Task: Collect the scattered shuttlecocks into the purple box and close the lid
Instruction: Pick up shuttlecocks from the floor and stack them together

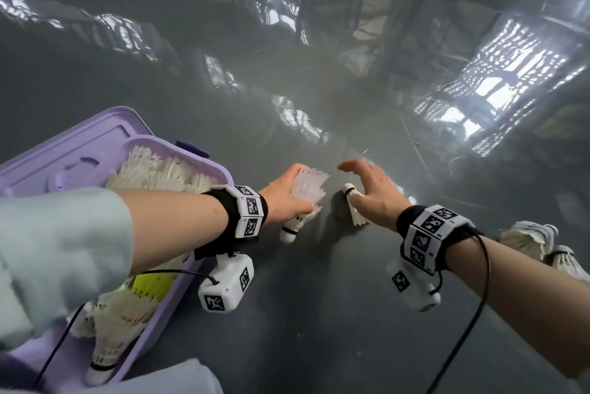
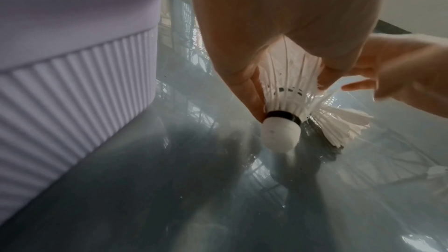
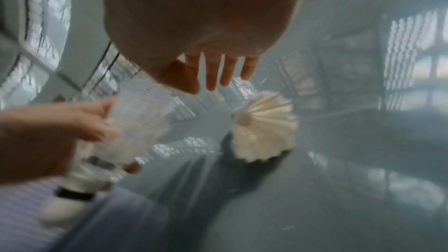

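Observation:
My left hand grips a white shuttlecock by its feather skirt just above the glossy grey floor, cork end pointing back toward me. My right hand hovers with fingers straight and spread over a second white shuttlecock that lies on the floor, holding nothing. That shuttlecock shows below the fingers in the right wrist view. The purple box stands open at the left, filled with several white shuttlecocks and a yellow one. Its ribbed wall is close to my left hand.
The box's lid lies open behind the box. Two more white shuttlecocks lie on the floor at the right, beyond my right forearm. The shiny floor mirrors windows. Cables hang from both wrist cameras.

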The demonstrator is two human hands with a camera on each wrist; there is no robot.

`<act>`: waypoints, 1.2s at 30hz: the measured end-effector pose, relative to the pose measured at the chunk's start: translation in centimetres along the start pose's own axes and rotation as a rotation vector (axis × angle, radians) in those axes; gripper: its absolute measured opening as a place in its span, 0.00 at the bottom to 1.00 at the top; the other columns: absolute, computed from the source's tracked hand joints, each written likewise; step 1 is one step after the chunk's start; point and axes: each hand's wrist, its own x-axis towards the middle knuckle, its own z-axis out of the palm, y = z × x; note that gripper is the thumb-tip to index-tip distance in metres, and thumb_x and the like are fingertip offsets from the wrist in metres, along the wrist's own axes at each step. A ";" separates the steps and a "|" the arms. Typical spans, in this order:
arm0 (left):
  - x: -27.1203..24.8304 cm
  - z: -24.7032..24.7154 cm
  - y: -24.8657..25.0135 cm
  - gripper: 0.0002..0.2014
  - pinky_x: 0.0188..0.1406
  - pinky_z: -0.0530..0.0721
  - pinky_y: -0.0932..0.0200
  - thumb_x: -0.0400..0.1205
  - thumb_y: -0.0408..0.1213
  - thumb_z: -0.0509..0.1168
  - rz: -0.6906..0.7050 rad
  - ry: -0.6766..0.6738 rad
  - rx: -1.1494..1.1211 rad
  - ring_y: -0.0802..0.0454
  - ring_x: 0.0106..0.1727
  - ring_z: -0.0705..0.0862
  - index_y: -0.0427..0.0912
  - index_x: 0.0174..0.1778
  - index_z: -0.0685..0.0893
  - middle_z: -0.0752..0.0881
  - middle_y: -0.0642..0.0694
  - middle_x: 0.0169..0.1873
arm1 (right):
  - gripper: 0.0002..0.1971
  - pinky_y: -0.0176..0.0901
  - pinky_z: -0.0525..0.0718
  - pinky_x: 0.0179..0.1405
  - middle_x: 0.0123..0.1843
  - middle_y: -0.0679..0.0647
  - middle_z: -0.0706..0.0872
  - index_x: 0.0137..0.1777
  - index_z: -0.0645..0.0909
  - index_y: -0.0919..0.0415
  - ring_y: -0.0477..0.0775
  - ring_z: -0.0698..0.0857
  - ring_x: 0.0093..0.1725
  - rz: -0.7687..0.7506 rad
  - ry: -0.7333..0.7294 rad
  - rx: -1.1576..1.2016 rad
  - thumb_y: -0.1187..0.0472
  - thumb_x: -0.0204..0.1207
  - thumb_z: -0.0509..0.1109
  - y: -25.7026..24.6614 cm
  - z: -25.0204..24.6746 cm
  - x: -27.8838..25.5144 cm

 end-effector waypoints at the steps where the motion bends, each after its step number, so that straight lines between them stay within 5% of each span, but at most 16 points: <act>1: 0.1 -0.1 -0.1 0.31 0.55 0.78 0.58 0.74 0.37 0.72 0.001 0.006 -0.006 0.46 0.55 0.82 0.52 0.71 0.67 0.83 0.47 0.54 | 0.33 0.52 0.67 0.71 0.71 0.50 0.74 0.73 0.69 0.50 0.56 0.70 0.72 0.014 -0.025 -0.179 0.59 0.62 0.60 0.9 -0.3 -0.2; 3: 0.3 -0.1 -0.1 0.31 0.57 0.79 0.57 0.74 0.38 0.73 0.001 0.011 -0.008 0.46 0.56 0.83 0.53 0.71 0.67 0.83 0.47 0.55 | 0.34 0.56 0.69 0.70 0.74 0.52 0.70 0.75 0.66 0.48 0.60 0.69 0.72 0.074 -0.115 -0.440 0.61 0.67 0.67 2.8 -0.3 -0.7; 6: 0.5 0.3 0.1 0.30 0.58 0.78 0.57 0.75 0.38 0.73 0.014 0.023 0.013 0.46 0.57 0.82 0.53 0.71 0.67 0.83 0.47 0.56 | 0.23 0.51 0.78 0.59 0.67 0.56 0.79 0.68 0.76 0.52 0.61 0.78 0.64 0.157 -0.072 -0.444 0.64 0.72 0.67 4.6 -0.1 -0.7; 8: 0.6 0.6 0.2 0.30 0.59 0.77 0.58 0.76 0.36 0.70 0.038 0.037 0.068 0.44 0.60 0.81 0.54 0.73 0.66 0.82 0.47 0.59 | 0.15 0.47 0.79 0.49 0.53 0.60 0.87 0.57 0.84 0.57 0.63 0.84 0.54 0.219 0.087 -0.297 0.68 0.72 0.65 4.5 -0.6 -0.3; 11: 0.7 0.8 0.0 0.39 0.66 0.73 0.56 0.78 0.36 0.67 0.059 0.007 0.230 0.41 0.70 0.76 0.58 0.82 0.55 0.73 0.45 0.73 | 0.06 0.45 0.77 0.39 0.36 0.60 0.86 0.44 0.84 0.62 0.60 0.82 0.38 0.284 0.263 0.050 0.67 0.74 0.65 3.0 -1.6 0.5; 15: 0.5 0.5 -0.3 0.47 0.73 0.71 0.49 0.78 0.37 0.66 0.085 -0.039 0.431 0.41 0.76 0.71 0.64 0.83 0.40 0.66 0.46 0.79 | 0.07 0.37 0.76 0.25 0.31 0.59 0.81 0.47 0.78 0.64 0.50 0.76 0.23 0.405 0.124 0.732 0.71 0.77 0.59 0.6 -2.0 0.9; 19: 0.1 0.2 -0.6 0.50 0.73 0.73 0.48 0.77 0.37 0.68 0.115 -0.084 0.482 0.41 0.75 0.72 0.64 0.82 0.36 0.64 0.48 0.81 | 0.11 0.36 0.74 0.23 0.30 0.60 0.80 0.41 0.78 0.64 0.52 0.74 0.25 0.401 -0.036 0.766 0.71 0.80 0.56 -0.4 -1.6 0.7; 24: 0.2 0.7 -0.3 0.54 0.65 0.79 0.47 0.75 0.35 0.69 0.218 -0.122 0.476 0.41 0.69 0.78 0.66 0.80 0.33 0.65 0.49 0.80 | 0.07 0.37 0.73 0.24 0.32 0.56 0.77 0.46 0.76 0.61 0.50 0.72 0.26 0.371 -0.219 0.638 0.70 0.79 0.58 -1.5 0.0 0.0; 28: 0.5 0.8 0.5 0.56 0.52 0.84 0.48 0.74 0.39 0.70 0.265 -0.138 0.576 0.41 0.54 0.83 0.62 0.81 0.30 0.68 0.45 0.76 | 0.10 0.40 0.76 0.29 0.41 0.55 0.72 0.62 0.65 0.60 0.49 0.73 0.32 0.388 -0.265 0.459 0.65 0.82 0.55 -1.6 0.3 -0.4; 32: 0.6 2.4 2.5 0.59 0.41 0.81 0.51 0.73 0.50 0.74 0.358 -0.164 0.685 0.43 0.39 0.79 0.64 0.79 0.27 0.72 0.43 0.65 | 0.15 0.42 0.80 0.38 0.52 0.56 0.79 0.68 0.68 0.58 0.52 0.79 0.42 0.473 -0.283 0.587 0.64 0.84 0.51 -0.6 -0.9 -1.6; 36: 0.9 5.1 5.5 0.56 0.43 0.82 0.50 0.74 0.47 0.72 0.482 -0.186 0.714 0.40 0.43 0.83 0.72 0.76 0.29 0.72 0.45 0.64 | 0.14 0.45 0.77 0.45 0.55 0.54 0.82 0.65 0.72 0.55 0.54 0.81 0.48 0.514 -0.236 0.739 0.59 0.87 0.48 1.6 -3.1 -3.8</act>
